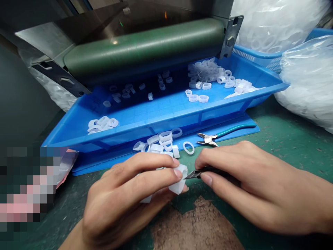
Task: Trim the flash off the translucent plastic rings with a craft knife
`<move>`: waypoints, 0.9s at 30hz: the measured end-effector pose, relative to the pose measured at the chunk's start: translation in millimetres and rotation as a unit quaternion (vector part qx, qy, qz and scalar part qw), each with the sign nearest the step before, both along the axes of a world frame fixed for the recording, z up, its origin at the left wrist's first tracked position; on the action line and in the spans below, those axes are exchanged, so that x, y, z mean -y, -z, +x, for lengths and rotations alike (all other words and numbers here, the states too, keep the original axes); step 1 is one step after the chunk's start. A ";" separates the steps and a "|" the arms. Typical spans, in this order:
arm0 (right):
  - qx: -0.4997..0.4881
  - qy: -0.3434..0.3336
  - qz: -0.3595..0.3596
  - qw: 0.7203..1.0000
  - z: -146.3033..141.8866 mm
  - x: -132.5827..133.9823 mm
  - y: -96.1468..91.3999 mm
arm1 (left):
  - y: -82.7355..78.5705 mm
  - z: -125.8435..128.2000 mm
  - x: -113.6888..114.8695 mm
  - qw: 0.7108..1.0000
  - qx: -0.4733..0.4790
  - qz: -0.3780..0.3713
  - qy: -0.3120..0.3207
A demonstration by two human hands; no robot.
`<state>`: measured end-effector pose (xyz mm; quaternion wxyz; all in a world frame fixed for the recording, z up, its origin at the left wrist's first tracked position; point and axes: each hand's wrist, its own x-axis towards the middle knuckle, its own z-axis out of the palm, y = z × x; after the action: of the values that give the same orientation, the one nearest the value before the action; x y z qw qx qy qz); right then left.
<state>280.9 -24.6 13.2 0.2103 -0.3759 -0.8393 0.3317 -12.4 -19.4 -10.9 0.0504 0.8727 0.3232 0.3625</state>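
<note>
My left hand (pixel 125 198) is closed around a white translucent plastic ring (pixel 179 180), pinched between thumb and fingers just above the green table. My right hand (pixel 249 180) grips a small dark knife blade (pixel 194 173), whose tip touches the ring's edge. A small heap of similar white rings (pixel 162 142) lies on the table just beyond my hands. Teal-handled cutting pliers (pixel 221 135) rest behind my right hand, by the tray's front.
A blue plastic tray (pixel 169 111) holds scattered rings under a dark green conveyor roller (pixel 145 48). Clear bags of rings (pixel 307 76) and a blue basket (pixel 260 55) stand at the right. A worn brown patch (pixel 197 225) marks the green mat.
</note>
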 end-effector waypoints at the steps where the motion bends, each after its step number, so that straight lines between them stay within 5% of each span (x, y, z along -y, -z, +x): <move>1: -0.002 0.000 0.003 1.000 0.1 0.0 0.3 | -0.1 0.3 -0.1 1.000 0.000 0.000 0.008; 27: -0.008 -0.034 0.191 0.981 10.8 -7.3 7.3 | 3.2 -2.1 0.8 0.999 0.040 0.006 0.016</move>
<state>291.7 -17.3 5.9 0.2738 -0.2973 -0.8976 0.1758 -14.6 -20.2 -14.1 0.0634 0.8629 0.3050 0.3981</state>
